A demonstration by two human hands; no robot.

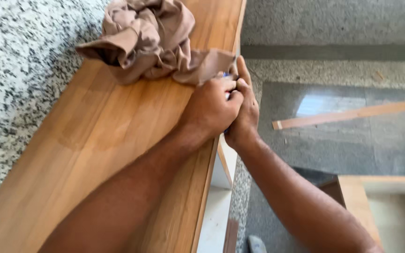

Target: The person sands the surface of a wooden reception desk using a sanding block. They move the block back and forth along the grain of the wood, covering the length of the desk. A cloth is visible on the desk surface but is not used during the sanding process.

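While we lean over the wooden tabletop (94,140), our two forearms run up from below and meet at its right edge. Just beyond our knuckles a crumpled tan cloth (146,40) lies on the wood, one corner touching the left hand (210,110). That hand is fisted, fingers curled tight on a small object of which only a blue and red bit (226,75) shows. Our right hand (245,115) presses against the left, thumb stretched along the edge; whether its fingers grip anything we cannot tell.

Bright daylight, glare patch on polished floor (319,104), soft shadows, slight blur
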